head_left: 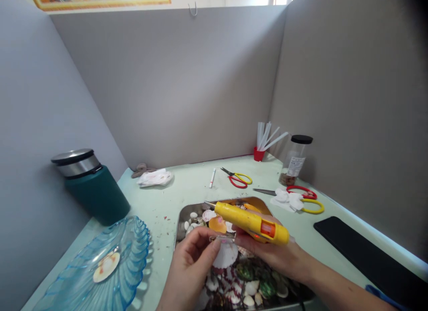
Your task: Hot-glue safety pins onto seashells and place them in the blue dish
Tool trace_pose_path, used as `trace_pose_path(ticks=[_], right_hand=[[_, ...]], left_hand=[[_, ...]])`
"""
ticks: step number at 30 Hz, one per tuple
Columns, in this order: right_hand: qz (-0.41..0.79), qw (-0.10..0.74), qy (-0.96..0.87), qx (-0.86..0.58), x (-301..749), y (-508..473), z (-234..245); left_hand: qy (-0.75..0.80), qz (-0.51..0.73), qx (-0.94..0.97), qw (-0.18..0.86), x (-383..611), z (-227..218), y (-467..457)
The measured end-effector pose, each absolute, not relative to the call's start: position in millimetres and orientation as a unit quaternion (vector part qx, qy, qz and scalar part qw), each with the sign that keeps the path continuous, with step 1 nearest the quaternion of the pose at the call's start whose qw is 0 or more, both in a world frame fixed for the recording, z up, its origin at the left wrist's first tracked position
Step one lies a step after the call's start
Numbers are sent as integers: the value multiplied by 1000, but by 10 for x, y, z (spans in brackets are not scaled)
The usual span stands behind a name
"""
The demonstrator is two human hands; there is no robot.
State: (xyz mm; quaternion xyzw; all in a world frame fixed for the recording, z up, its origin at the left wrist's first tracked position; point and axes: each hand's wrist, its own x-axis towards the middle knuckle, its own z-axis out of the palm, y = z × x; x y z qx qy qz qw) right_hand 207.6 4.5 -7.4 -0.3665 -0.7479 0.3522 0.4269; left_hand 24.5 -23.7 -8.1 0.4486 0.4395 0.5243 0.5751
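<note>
My right hand [274, 253] is wrapped round a yellow glue gun [250, 222] whose nozzle points left over a metal tray [182, 217] filled with several seashells. My left hand [190, 262] pinches a small piece [222, 236] between thumb and forefinger, just under the gun's body. An orange shell [218, 224] and a white fan shell [226, 254] lie right by the fingers; whether the pinched piece joins them I cannot tell.
A blue glass dish [127, 253] with one shell [106, 266] lies front left, a teal flask [90, 186] behind it. Two pairs of scissors [238, 179] [306, 198], a red cup of glue sticks [259, 153], a jar [296, 161], tissues [154, 177], a pen [212, 177] and a black pad [368, 257] lie around.
</note>
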Motion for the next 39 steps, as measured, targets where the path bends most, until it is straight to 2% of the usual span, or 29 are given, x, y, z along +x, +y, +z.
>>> trace_pose_path(ticks=[18,27,39], right_hand=[[335,403,-779,-345,2105,83,-57],[317,452,-735,-394,2119,145,-154],[312,448,-734,-404,2122,190,-228]], left_hand=[[400,500,403,653,185,-138,-188],[466,563,431,529,43,-103,-55],[487,552,480,478,7,-227,0]])
